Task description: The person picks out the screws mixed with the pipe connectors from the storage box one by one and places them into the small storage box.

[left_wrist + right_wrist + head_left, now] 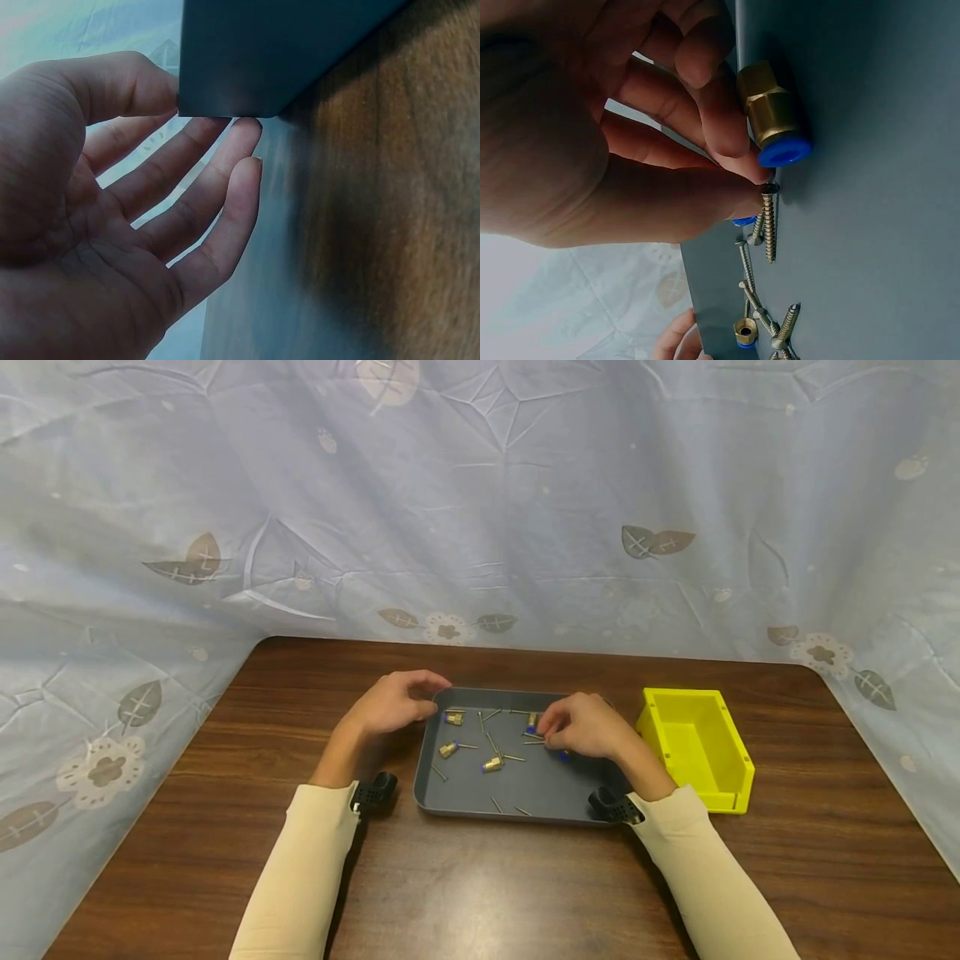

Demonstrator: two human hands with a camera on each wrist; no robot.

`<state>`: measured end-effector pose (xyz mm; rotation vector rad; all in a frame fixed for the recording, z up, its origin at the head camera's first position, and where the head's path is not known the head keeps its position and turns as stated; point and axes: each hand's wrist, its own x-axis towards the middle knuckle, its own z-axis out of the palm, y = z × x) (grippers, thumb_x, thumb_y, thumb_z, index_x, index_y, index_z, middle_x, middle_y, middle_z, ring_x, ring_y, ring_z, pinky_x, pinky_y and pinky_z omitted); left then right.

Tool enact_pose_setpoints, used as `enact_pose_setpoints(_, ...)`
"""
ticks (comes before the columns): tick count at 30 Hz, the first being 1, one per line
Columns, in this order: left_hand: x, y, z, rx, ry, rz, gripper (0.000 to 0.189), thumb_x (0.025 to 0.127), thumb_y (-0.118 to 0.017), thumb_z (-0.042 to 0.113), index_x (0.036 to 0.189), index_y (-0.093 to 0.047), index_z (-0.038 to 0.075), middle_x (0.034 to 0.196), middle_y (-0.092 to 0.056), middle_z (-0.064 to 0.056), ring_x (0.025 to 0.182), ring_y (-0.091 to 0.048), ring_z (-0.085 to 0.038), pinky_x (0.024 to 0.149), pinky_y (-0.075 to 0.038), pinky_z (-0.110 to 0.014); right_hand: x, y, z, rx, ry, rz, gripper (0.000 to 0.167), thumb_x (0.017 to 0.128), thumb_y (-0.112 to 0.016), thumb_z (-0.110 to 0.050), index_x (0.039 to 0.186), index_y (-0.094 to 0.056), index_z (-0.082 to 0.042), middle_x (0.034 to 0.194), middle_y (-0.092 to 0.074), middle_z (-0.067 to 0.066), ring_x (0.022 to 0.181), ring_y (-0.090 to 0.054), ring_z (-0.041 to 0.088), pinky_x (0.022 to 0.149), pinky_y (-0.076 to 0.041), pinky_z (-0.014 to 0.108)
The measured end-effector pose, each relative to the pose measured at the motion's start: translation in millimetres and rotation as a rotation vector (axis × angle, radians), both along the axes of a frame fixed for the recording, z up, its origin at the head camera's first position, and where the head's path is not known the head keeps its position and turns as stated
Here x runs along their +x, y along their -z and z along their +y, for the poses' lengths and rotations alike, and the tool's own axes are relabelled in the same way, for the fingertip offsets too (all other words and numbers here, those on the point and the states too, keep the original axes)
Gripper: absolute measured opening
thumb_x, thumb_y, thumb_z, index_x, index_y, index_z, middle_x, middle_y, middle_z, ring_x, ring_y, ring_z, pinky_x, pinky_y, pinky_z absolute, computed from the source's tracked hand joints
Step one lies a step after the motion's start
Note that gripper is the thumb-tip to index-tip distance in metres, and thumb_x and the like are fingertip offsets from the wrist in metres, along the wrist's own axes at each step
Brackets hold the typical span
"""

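Note:
My left hand holds the back left corner of a shallow grey tray. Its thumb lies at the edge of the tray wall, and the other fingers bend loosely at the corner. Over the tray's right half, my right hand pinches a screw by its head between thumb and index finger. Right beside those fingertips lies a brass fitting with a blue collar. Several more screws and brass fittings are scattered in the tray.
A yellow open bin stands on the wooden table to the right of the tray, close to my right forearm. Patterned fabric hangs behind the table and along its sides.

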<state>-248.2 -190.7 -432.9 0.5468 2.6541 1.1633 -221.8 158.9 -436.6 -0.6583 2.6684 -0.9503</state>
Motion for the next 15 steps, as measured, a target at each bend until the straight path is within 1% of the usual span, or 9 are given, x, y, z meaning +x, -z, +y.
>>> enact_pose_setpoints(7, 0.0, 0.7, -0.1, 0.019, 0.003, -0.012, 0.044, 0.099, -0.068, 0.007, 0.144, -0.070, 0.006, 0.142, -0.069, -0.019, 0.115, -0.070, -0.031, 0.091, -0.060, -0.041, -0.2, 1.7, -0.4, 0.005, 0.007, -0.010, 0.007, 0.089, -0.082, -0.006, 0.094, -0.084, -0.010, 0.081, -0.075, -0.006, 0.068, -0.064, 0.011, 0.070, -0.054, 0.033)
enact_pose_setpoints(12, 0.1, 0.1, -0.2, 0.014, 0.005, -0.012, 0.044, 0.100, -0.068, 0.007, 0.143, -0.071, 0.006, 0.141, -0.069, -0.019, 0.111, -0.070, -0.029, 0.091, -0.059, -0.041, 0.0, 2.2, -0.3, 0.023, 0.028, -0.011, 0.005, 0.089, -0.084, -0.007, 0.094, -0.085, -0.010, 0.081, -0.075, -0.006, 0.068, -0.062, 0.012, 0.069, -0.053, 0.032)
enact_pose_setpoints(15, -0.4, 0.2, -0.2, 0.009, 0.005, -0.010, 0.044, 0.099, -0.068, 0.007, 0.143, -0.071, 0.007, 0.141, -0.069, -0.019, 0.111, -0.070, -0.029, 0.092, -0.058, -0.042, -0.3, 2.7, 0.4, 0.029, 0.038, -0.016, 0.005, 0.089, -0.084, -0.007, 0.094, -0.085, -0.010, 0.082, -0.076, -0.006, 0.068, -0.063, 0.013, 0.068, -0.053, 0.032)
